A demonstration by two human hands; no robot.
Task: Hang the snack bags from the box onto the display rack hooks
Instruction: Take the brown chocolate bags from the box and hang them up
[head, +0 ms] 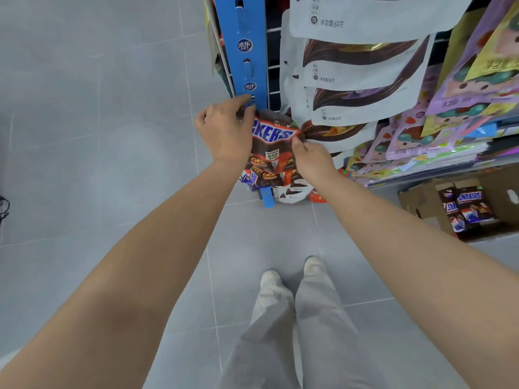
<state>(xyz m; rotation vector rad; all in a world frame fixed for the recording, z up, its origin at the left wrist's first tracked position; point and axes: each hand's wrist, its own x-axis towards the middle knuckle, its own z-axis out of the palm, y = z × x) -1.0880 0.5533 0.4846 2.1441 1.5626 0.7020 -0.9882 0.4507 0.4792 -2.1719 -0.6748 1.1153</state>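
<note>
A brown Snickers bag (271,148) hangs in front of the blue hanging strip (247,49) of the display rack. My left hand (226,127) pinches the bag's top left corner right at a small hook (250,99) on the strip. My right hand (310,157) pinches the bag's right edge. Below this bag, more snack bags (292,189) hang on the same strip. A cardboard box (427,200) on the floor to the right holds several more Snickers bags (467,206).
White and brown pouches (359,66) and purple and yellow packets (463,108) hang close together on the rack to the right. Grey tiled floor (98,136) spreads to the left. My legs and shoes (292,276) stand just before the rack.
</note>
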